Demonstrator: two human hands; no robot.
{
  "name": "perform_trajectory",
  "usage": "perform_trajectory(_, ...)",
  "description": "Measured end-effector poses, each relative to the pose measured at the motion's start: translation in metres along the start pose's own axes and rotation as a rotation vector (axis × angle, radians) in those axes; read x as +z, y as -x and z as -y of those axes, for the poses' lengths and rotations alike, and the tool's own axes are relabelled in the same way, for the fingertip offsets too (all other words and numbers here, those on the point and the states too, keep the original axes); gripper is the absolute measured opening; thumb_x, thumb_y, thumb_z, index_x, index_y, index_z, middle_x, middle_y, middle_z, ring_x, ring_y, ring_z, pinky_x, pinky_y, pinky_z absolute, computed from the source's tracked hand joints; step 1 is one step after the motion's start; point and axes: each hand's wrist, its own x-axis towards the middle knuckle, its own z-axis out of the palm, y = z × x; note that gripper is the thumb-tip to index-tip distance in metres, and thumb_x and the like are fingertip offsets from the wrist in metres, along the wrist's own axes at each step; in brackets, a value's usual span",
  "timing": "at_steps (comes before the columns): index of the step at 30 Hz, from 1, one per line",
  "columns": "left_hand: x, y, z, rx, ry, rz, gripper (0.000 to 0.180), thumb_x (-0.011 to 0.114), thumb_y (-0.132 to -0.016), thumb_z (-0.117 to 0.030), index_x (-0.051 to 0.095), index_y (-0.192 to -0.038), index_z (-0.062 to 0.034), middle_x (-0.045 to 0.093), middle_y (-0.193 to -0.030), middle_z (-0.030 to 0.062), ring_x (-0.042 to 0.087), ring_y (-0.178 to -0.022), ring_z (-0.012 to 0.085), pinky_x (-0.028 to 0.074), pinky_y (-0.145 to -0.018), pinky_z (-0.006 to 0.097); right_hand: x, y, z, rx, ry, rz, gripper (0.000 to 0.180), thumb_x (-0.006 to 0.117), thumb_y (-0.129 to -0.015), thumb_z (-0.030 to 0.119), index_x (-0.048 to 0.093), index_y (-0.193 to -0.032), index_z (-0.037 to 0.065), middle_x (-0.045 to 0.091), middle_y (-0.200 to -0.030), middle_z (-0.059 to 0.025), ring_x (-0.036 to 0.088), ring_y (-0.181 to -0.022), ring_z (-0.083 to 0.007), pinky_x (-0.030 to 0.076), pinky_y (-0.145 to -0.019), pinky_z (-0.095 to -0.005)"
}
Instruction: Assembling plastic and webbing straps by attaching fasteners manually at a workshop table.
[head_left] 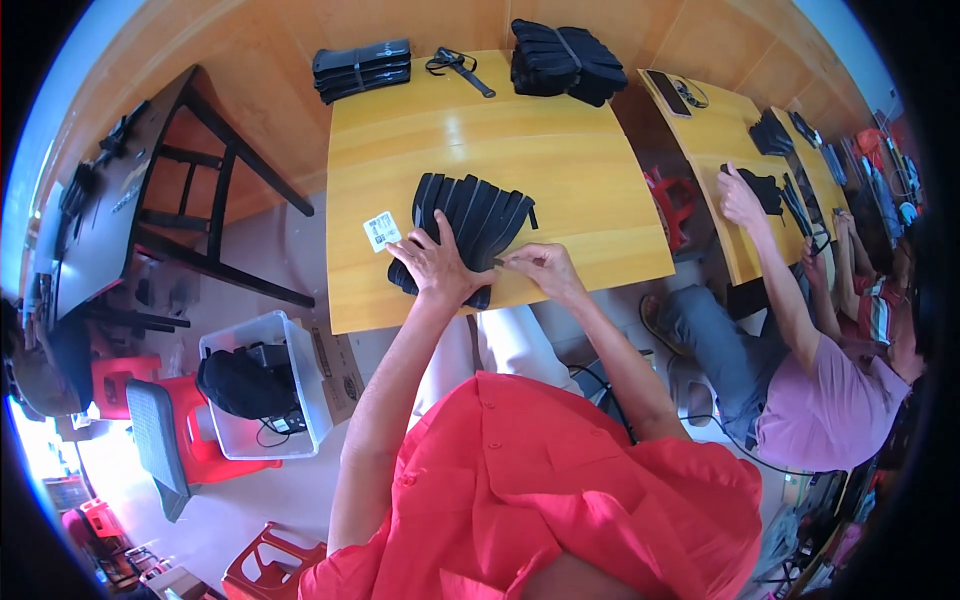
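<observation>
On the yellow wooden table (570, 160) in front of me lies a black ribbed fabric piece (478, 212) with several long parallel segments that fan out at the far end. My left hand (437, 268) lies across its near left part, fingers spread, pressing on it. At the near right edge of the fabric, my right hand (543, 268) pinches with thumb and fingertips. What it holds is small and dark, and I cannot make it out. A white printed card (381, 231) lies by the left fingertips.
Strapped black bundles (362, 70) and a larger black stack (567, 62) stand at the table's far edge, with a cable and strap (460, 70) between them. A plastic bin (262, 385) is on the floor at left. A co-worker (815, 400) sits at the right-hand table.
</observation>
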Motion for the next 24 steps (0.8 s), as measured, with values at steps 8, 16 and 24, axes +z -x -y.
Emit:
perform_trajectory(8, -0.015, -0.004, -0.002, -0.022, -0.146, 0.213, 0.128, 0.056, -0.052, -0.080, 0.005, -0.143, -0.0052, 0.031, -0.127, 0.0318, 0.030, -0.117, 0.0532, 0.012, -0.098, 0.064, 0.001, -0.002, 0.001, 0.045, -0.027, -0.003, 0.013, 0.062, -0.080, 0.004, 0.068, -0.089, -0.003, 0.067, -0.080, -0.0064, 0.059, -0.075, -0.0091, 0.046, -0.067, -0.0221)
perform_trajectory(16, -0.015, -0.004, 0.011, -0.026, 0.068, 0.153, 0.124, 0.066, -0.054, -0.068, 0.002, -0.144, -0.0109, 0.034, -0.124, 0.0325, 0.034, -0.115, 0.0501, 0.026, -0.093, 0.060, -0.001, -0.013, 0.021, 0.063, -0.213, 0.022, 0.015, 0.061, -0.084, 0.008, 0.066, -0.094, -0.003, 0.067, -0.082, -0.0069, 0.062, -0.075, -0.0101, 0.050, -0.068, -0.0223)
perform_trajectory(24, -0.007, -0.001, 0.051, -0.073, 0.092, 0.087, 0.129, 0.066, -0.050, -0.073, 0.002, -0.144, -0.0130, 0.033, -0.127, 0.0323, 0.033, -0.118, 0.0477, 0.025, -0.092, 0.064, 0.059, -0.059, 0.061, -0.123, -0.264, 0.113, 0.011, 0.062, -0.082, 0.004, 0.066, -0.089, -0.003, 0.066, -0.077, -0.0070, 0.061, -0.069, -0.0101, 0.050, -0.063, -0.0220)
